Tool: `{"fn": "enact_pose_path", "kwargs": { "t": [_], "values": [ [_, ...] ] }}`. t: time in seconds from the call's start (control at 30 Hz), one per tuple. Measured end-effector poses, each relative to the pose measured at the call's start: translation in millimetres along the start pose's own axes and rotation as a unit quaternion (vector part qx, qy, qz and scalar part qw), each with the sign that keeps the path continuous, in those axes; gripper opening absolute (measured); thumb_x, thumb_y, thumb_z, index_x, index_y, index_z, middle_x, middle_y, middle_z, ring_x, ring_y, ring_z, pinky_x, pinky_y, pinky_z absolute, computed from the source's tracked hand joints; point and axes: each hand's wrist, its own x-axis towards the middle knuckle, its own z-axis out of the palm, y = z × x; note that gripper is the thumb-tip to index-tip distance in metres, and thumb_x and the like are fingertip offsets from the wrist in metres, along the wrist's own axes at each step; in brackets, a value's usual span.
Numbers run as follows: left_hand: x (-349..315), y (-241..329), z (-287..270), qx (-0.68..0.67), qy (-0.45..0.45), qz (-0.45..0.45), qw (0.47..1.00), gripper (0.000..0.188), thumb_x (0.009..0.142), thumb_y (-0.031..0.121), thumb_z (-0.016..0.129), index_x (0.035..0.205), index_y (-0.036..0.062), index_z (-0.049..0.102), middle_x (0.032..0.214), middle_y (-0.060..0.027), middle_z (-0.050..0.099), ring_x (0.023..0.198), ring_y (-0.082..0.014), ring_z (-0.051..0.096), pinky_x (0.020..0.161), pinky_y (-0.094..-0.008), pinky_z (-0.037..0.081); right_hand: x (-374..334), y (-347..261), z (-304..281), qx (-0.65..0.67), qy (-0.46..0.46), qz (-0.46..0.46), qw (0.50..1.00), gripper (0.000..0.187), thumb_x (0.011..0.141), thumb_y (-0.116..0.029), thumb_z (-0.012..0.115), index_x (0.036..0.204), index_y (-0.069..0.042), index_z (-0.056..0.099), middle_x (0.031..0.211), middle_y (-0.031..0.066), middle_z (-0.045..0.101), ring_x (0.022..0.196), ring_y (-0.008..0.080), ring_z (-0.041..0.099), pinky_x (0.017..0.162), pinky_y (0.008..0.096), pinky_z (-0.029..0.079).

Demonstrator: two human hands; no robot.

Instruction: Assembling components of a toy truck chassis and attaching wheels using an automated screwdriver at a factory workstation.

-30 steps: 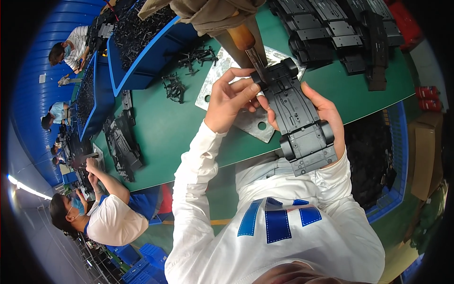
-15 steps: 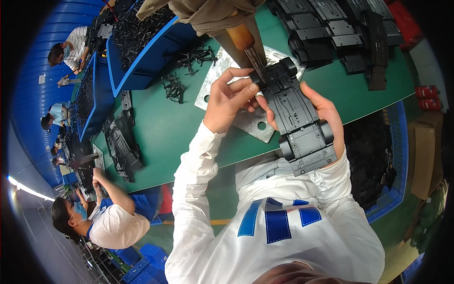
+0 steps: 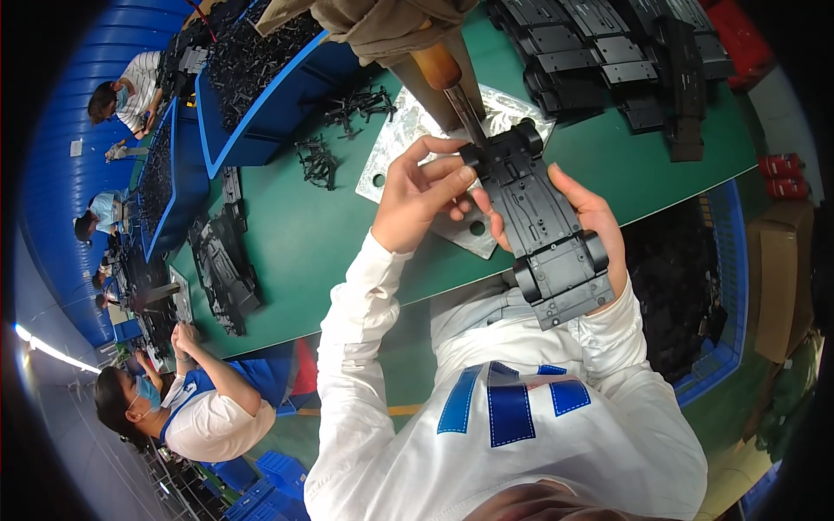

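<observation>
The person's left hand [image 3: 423,191] is bending its fingers and pinching a rounded corner of a black chassis [image 3: 543,221] between thumb and forefinger, just above the metal plate [image 3: 395,130]. The right hand [image 3: 601,224] is gripping the chassis along its other long edge, to the right of the metal plate, the thumb lying along that side and the palm curving beneath. The chassis itself is tilting between both hands, its far end covering part of the metal plate and its near end reaching past it toward the person's lap. Over the metal plate, a tool with an amber handle [image 3: 437,66] is pointing its shaft down at the chassis's far end; whether its tip is touching cannot be told. Tan cloth [image 3: 391,28] is wrapping around the tool's top. Small black frames [image 3: 318,165] are lying left of the metal plate on the green desk [image 3: 291,252], and a blue bin [image 3: 252,135] full of dark parts is standing farther left. Stacked black chassis parts [image 3: 599,54] are resting beyond the metal plate to the right. A blue crate [image 3: 737,286] is sitting to its right, below the desk. A co-worker [image 3: 221,417] is sitting well left of the metal plate, hands held close together.
</observation>
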Motion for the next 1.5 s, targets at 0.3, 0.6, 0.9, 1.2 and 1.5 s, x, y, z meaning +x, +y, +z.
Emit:
{"fn": "enact_pose_path", "kwargs": {
  "t": [0.3,0.6,0.9,1.2,1.5],
  "values": [
    [-52.5,3.1,34.2,0.01,0.056,0.025,0.998,0.043,0.086,0.0,0.07,0.122,-0.0058,0.048,0.098,-0.0121,0.064,0.07,-0.0106,0.062,0.059,-0.0224,0.051,-36.4,17.6,1.8,0.036,0.016,0.023,0.999,0.056,0.107,-0.039,0.03,0.145,0.001,0.035,0.132,0.0291,0.053,0.117,0.0382,0.06,0.086,0.0474,0.059],
    [-123.2,22.2,59.2,0.075,0.045,0.413,0.907,0.05,0.07,0.003,0.087,0.113,-0.0002,0.061,0.108,-0.0287,0.069,0.071,-0.0206,0.071,0.061,-0.0279,0.057,-91.8,33.2,10.9,-0.158,-0.096,0.064,0.981,0.076,0.095,-0.054,0.052,0.148,-0.003,0.034,0.13,0.0391,0.049,0.104,0.053,0.062,0.073,0.057,0.059],
    [-151.7,56.2,56.3,0.143,-0.081,0.534,0.829,0.024,0.078,-0.006,0.073,0.1,-0.0081,0.062,0.099,-0.0374,0.066,0.062,-0.0248,0.068,0.049,-0.0315,0.057,-91.6,53.8,6.6,0.008,-0.438,-0.046,0.898,0.064,0.086,0.013,0.054,0.139,0.012,0.018,0.134,0.053,0.033,0.132,0.0539,0.041,0.111,0.0607,0.028],
    [-150.8,56.1,62.5,0.143,-0.099,0.555,0.814,0.024,0.08,-0.004,0.07,0.102,-0.0059,0.061,0.101,-0.0357,0.067,0.058,-0.0216,0.063,0.047,-0.0265,0.053,-99.8,59.5,10.0,0.064,-0.475,-0.082,0.874,0.067,0.084,0.016,0.051,0.14,0.015,0.015,0.13,0.061,0.022,0.136,0.0594,0.031,0.113,0.0635,0.016],
    [-150.6,50.3,62.6,0.148,-0.099,0.559,0.81,0.025,0.079,-0.004,0.071,0.102,-0.0056,0.06,0.101,-0.0351,0.067,0.057,-0.0207,0.062,0.046,-0.0263,0.053,-101.3,60.9,4.9,0.069,-0.473,-0.085,0.874,0.066,0.084,0.013,0.052,0.139,0.016,0.015,0.127,0.0628,0.023,0.134,0.0615,0.03,0.113,0.0639,0.016]
  ]
}}
